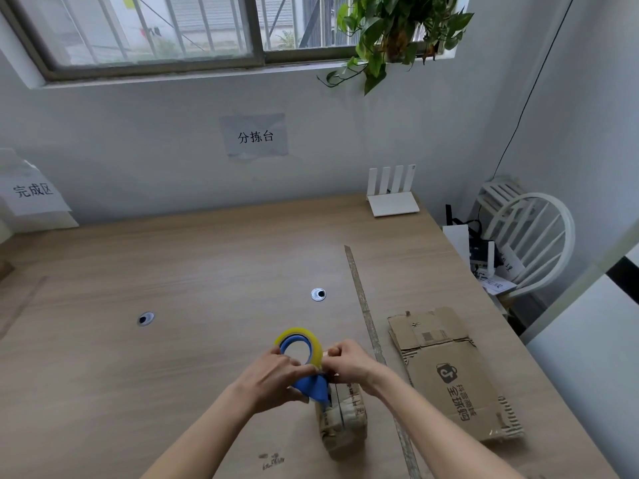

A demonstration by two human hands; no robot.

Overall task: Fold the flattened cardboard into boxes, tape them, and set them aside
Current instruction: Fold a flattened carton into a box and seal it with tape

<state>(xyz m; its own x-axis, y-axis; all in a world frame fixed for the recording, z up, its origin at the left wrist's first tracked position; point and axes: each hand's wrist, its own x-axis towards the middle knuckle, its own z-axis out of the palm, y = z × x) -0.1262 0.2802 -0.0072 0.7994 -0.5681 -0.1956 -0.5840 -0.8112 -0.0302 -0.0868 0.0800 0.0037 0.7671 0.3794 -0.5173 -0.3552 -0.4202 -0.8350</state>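
Brown cardboard, folded into a small box (342, 421), sits on the tabletop (173, 340) nearest the viewer, long axis running away, directly beneath both hands. Just above its far end, the left hand (276, 375) grips a blue tape dispenser (306, 366), while the right hand (347, 361) pinches what seems the tape's end beside the yellow roll. Farther right, apart, flattened cardboard (453, 371) lies waiting.

We see soft, even daylight from the window (152, 29) at the upper left; shadows are faint, edges bow with wide-angle distortion, and the hands look perhaps slightly motion-blurred.
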